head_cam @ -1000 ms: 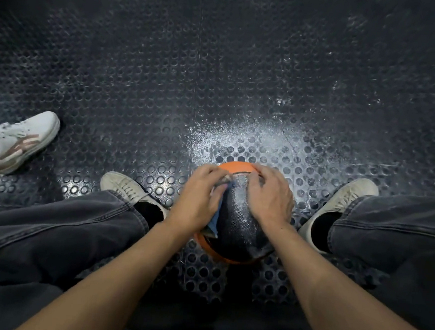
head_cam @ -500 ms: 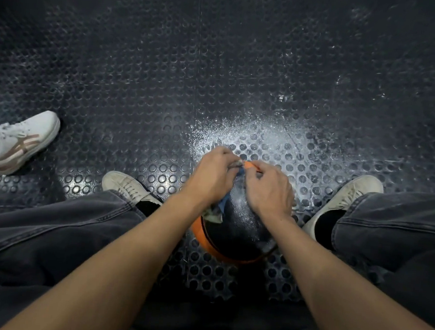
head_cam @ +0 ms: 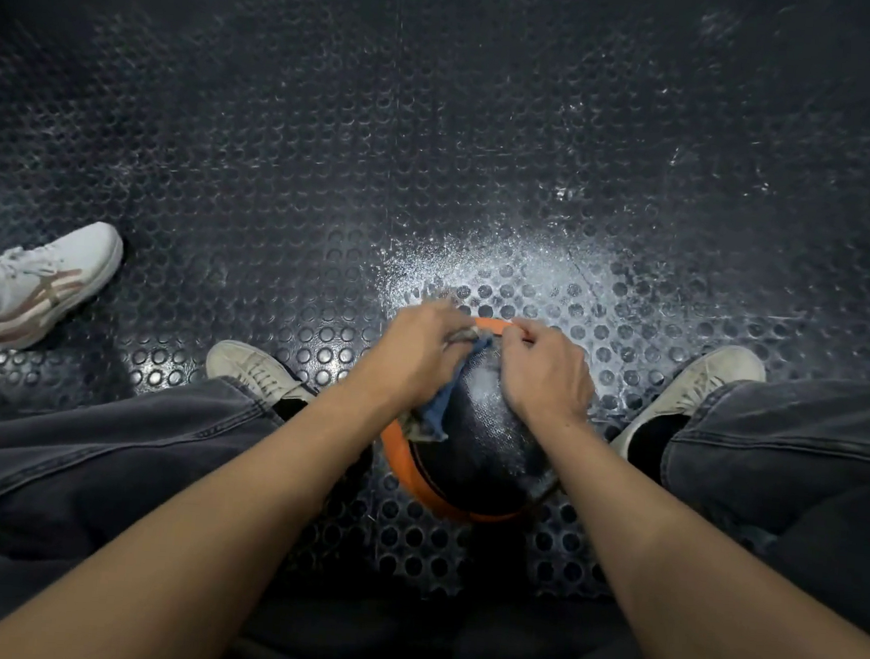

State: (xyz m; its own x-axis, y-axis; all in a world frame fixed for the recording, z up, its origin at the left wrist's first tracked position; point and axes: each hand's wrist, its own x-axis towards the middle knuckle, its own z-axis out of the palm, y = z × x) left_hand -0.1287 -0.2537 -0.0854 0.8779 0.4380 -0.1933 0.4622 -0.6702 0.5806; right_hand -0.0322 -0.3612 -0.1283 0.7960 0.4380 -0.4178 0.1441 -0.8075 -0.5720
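Head view: A black ball (head_cam: 487, 436) with an orange band (head_cam: 403, 463) sits on the studded dark floor (head_cam: 333, 142), between two beige shoes (head_cam: 252, 368) and at the near edge of a white-dusted patch (head_cam: 504, 267). The left hand (head_cam: 416, 351) lies on the ball's far top, fingers curled round a blue cloth (head_cam: 435, 411) that hangs down the ball's left side. The right hand (head_cam: 548, 373) lies just beside it, fingers curled, pinching the band's far arc. A white trainer (head_cam: 40, 281) stands well apart, toward the floor's left edge.
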